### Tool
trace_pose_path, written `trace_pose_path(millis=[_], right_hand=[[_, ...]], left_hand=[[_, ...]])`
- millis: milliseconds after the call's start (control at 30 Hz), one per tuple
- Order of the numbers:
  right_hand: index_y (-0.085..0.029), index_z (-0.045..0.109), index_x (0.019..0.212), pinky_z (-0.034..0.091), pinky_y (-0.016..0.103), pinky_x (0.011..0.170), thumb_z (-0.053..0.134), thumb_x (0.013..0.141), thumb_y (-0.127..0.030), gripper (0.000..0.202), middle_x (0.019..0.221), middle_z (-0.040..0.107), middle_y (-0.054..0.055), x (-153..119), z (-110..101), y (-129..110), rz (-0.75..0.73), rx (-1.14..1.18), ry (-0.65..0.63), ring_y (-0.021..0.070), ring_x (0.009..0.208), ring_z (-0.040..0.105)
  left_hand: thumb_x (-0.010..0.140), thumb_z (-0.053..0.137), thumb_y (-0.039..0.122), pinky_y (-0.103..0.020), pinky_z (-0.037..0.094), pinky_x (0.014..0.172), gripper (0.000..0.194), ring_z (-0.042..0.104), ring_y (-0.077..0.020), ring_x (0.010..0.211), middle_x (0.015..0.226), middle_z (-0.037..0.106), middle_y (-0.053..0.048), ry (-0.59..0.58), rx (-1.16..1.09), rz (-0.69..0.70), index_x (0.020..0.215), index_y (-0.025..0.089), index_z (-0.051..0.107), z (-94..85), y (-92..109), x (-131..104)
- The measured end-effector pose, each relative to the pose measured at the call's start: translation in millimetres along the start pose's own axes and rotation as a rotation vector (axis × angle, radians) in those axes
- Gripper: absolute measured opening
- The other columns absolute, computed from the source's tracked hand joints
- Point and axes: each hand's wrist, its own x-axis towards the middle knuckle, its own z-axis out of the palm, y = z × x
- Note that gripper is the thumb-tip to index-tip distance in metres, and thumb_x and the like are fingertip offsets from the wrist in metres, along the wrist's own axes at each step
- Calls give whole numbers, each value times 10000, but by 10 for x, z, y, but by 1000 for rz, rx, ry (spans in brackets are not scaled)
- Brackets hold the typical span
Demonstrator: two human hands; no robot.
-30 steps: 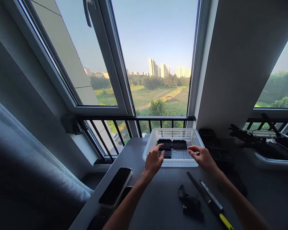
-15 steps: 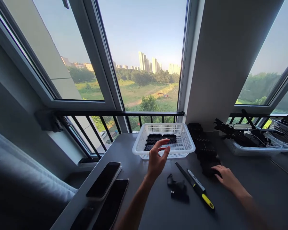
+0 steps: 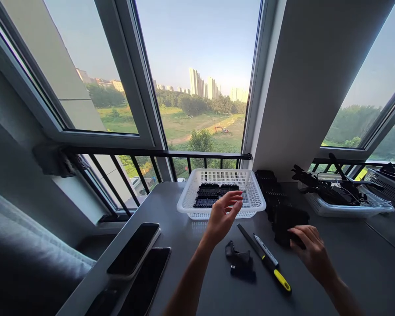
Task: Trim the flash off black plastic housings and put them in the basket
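Observation:
My left hand hovers at the near rim of a white plastic basket, fingers apart and holding nothing. Inside the basket lie several black ribbed plastic parts, partly hidden behind that hand. To the right, my right hand pinches the near edge of a black plastic part, which is tilted up from the end of a row of similar black parts. The part's details are too dark to make out.
A black-and-yellow cutter and a marker lie beside a crumpled black item. Two phones rest at left. A second basket with black parts and cables stands at right. A railing fronts the window.
My right hand has lifted and tilted the nearest black part at the end of the row. My left hand has shifted slightly right, its fingers still apart. The view has moved a little.

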Motion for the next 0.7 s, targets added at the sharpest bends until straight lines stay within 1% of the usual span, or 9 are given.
trace_pose_path(millis=[133, 233, 333, 400, 467, 533, 600, 667, 700], right_hand=[[-221, 637, 1060, 415, 400, 888, 547, 882, -122, 222, 919, 644, 49, 483, 128, -508, -108, 9, 124, 194, 861, 602], [-211, 659, 1043, 396, 394, 907, 539, 882, -91, 234, 899, 636, 43, 757, 263, -749, -121, 48, 176, 173, 852, 594], [-222, 668, 1044, 397, 397, 915, 539, 880, -70, 259, 915, 623, 43, 918, 356, -866, -125, 67, 197, 177, 886, 577], [-239, 658, 1085, 403, 418, 923, 532, 885, -74, 288, 957, 609, 55, 950, 404, -919, -90, 63, 220, 202, 946, 559], [-247, 622, 1156, 417, 450, 926, 534, 892, -103, 314, 1048, 588, 87, 893, 468, -982, -6, 60, 268, 245, 1037, 530], [-242, 577, 1201, 449, 452, 906, 532, 898, -130, 326, 1126, 568, 115, 724, 585, -1055, 72, 96, 284, 266, 1078, 524], [-250, 558, 1207, 502, 370, 815, 470, 903, -96, 352, 1071, 609, 94, 449, 781, -1119, -1, 195, 113, 225, 977, 588], [-260, 605, 1016, 509, 280, 692, 489, 864, -56, 280, 883, 642, 29, 110, 1048, -1148, -62, 255, -60, 167, 765, 618], [-260, 607, 928, 496, 257, 630, 538, 818, -55, 242, 804, 637, 5, -62, 1194, -1146, -91, 258, -91, 157, 690, 612]], left_hand=[[842, 607, 452, -333, 546, 780, 496, 676, -208, 876, 990, 725, -91, -253, -119, -85, 1254, 178, 598, 110, -84, -15], [814, 633, 464, -305, 561, 680, 568, 669, -193, 807, 893, 721, -69, -248, -219, -159, 1294, 169, 556, 61, -119, -34], [741, 703, 463, -270, 551, 558, 578, 668, -191, 733, 817, 709, -65, -206, -251, -260, 1215, 151, 596, -69, -139, -26], [700, 738, 457, -269, 554, 548, 563, 666, -181, 689, 765, 697, -54, -158, -271, -299, 1148, 137, 621, -152, -151, -1], [685, 752, 441, -276, 565, 568, 534, 657, -164, 661, 723, 679, -34, -72, -286, -295, 1103, 131, 632, -218, -160, 29], [692, 749, 423, -286, 573, 577, 508, 647, -155, 648, 714, 669, -25, 3, -280, -283, 1091, 132, 635, -276, -164, 57], [697, 742, 412, -297, 579, 579, 493, 640, -150, 634, 714, 660, -19, 64, -256, -280, 1089, 134, 634, -331, -164, 78], [687, 747, 407, -307, 584, 580, 498, 637, -149, 625, 704, 646, -9, 107, -242, -282, 1087, 135, 631, -380, -162, 90], [679, 752, 404, -310, 587, 580, 505, 634, -148, 619, 695, 638, -2, 125, -243, -279, 1088, 134, 629, -399, -161, 95]])
